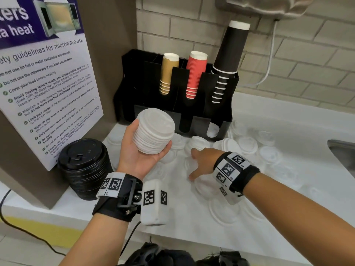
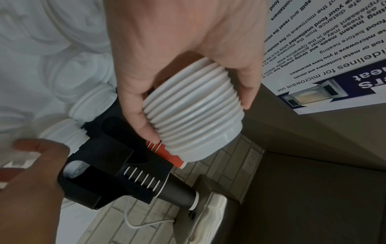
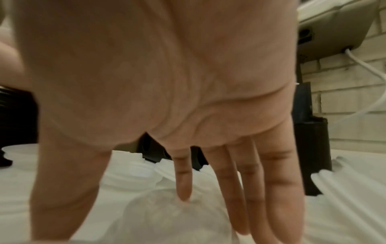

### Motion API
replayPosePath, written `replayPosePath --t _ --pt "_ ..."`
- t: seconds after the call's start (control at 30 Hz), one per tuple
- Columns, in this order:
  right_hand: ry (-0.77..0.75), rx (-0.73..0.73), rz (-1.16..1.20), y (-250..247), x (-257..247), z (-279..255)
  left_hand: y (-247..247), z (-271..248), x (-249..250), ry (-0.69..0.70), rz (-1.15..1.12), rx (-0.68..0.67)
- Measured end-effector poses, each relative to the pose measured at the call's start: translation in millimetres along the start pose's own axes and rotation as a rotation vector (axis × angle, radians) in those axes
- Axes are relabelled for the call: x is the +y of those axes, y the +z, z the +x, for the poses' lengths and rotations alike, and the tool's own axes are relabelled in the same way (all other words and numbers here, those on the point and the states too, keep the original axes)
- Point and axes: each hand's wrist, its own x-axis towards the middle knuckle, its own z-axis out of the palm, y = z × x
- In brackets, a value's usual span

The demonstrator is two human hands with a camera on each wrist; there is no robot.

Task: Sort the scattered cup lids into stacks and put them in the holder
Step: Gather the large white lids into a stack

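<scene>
My left hand grips a tall stack of white lids from below, raised in front of the black holder. The left wrist view shows the fingers curled round that stack of white lids. My right hand reaches palm down with straight, spread fingers over scattered white and clear lids on the white counter. In the right wrist view its fingertips hover just above or touch a clear domed lid. It holds nothing.
A stack of black lids stands at the left by a brown cabinet with a microwave poster. The holder carries tan, red and black cup stacks. A sink edge lies at the right. A tiled wall stands behind.
</scene>
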Motion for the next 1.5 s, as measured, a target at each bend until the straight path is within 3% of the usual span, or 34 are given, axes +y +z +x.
replayPosePath --t 0.17,0.4,0.63,0.9,1.1,1.2,1.33,1.5 --pt "-0.042 0.023 0.098 -1.2 -7.7 12.0 -1.1 -0.3 1.8 -0.009 -0.014 -0.01" --pt "-0.099 -0.036 0.05 -13.0 -12.3 16.4 0.9 -0.7 7.3 -0.007 -0.017 0.003" --pt "-0.282 0.234 0.283 -48.6 14.0 -3.9 -2.4 1.0 16.6 0.026 -0.03 0.026" --pt "-0.252 0.322 0.358 -46.1 32.3 -18.7 1.5 2.2 21.3 0.027 -0.047 0.002" --pt "-0.227 0.039 0.153 -20.2 44.6 -56.8 2.7 4.5 12.1 -0.028 -0.028 -0.002" --pt "-0.139 -0.097 0.012 2.6 37.5 -72.6 4.6 6.7 4.2 -0.066 -0.027 -0.033" --pt "-0.073 -0.087 -0.071 35.2 30.6 -85.6 4.6 11.3 -5.7 -0.089 -0.024 -0.04" --pt "-0.099 -0.09 -0.027 43.8 25.3 -88.0 7.7 15.4 -16.7 -0.138 -0.008 -0.082"
